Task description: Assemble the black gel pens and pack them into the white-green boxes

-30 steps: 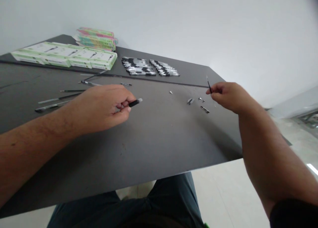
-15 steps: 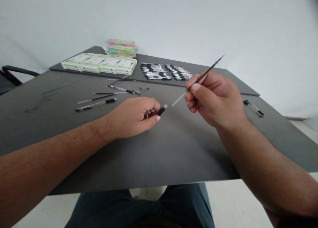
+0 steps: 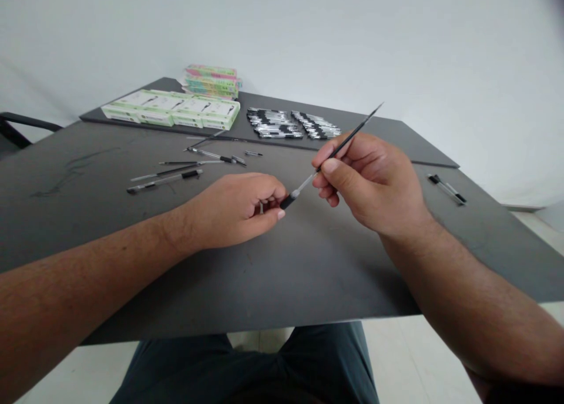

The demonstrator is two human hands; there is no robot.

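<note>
The slim pen refill with a dark shaft and fine point (image 3: 353, 134), pinched in the right hand (image 3: 368, 187), slants upward. Its pale, clear tail meets the mouth of the black-gripped plastic pen barrel (image 3: 288, 201), mostly hidden in the left hand (image 3: 247, 210); how deep it sits, I can't tell.

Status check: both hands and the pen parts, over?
Left hand: grip on pen barrel. Right hand: grip on refill, lower end at the barrel's clear tip. No obstruction visible between them.
</note>
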